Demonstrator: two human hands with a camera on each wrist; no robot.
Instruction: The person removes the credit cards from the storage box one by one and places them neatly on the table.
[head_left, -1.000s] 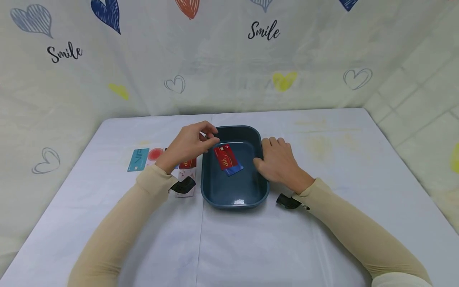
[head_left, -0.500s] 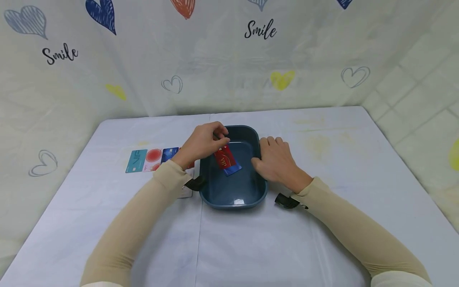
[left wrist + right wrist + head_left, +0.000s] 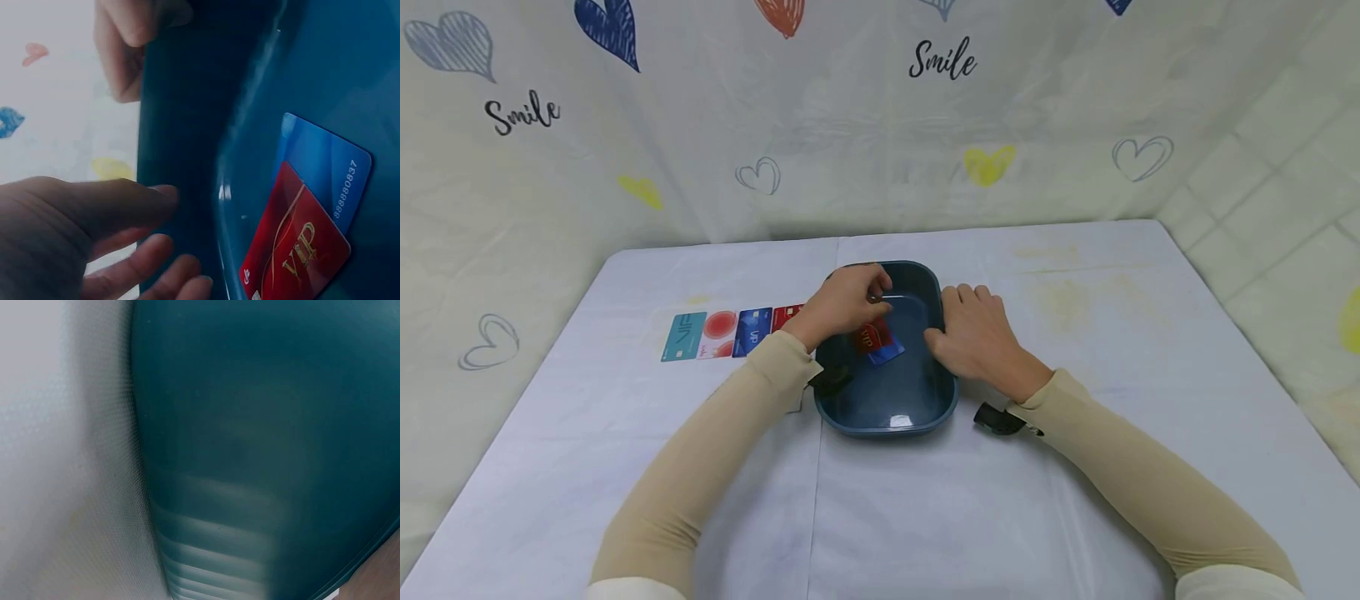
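Observation:
A deep blue-green rectangular tray stands mid-table. Inside it lies a red VIP card, partly over a blue card. Above the tray's left part hovers my left hand, its fingers loosely bent. In the left wrist view nothing shows between thumb and fingers, and the cards lie apart from them. My right hand grips the tray's right rim, fingers over the outside and thumb toward the inside. The right wrist view shows mostly the tray's outer wall.
Left of the tray, a row of cards lies on the white-covered table: a teal VIP card, a white card with red circles, a blue VIP card and a red card. The left sleeve hides part of this area.
My left hand has moved right and slightly nearer, from the tray's left rim to over its inside, partly covering the red card. The right hand stays on the rim.

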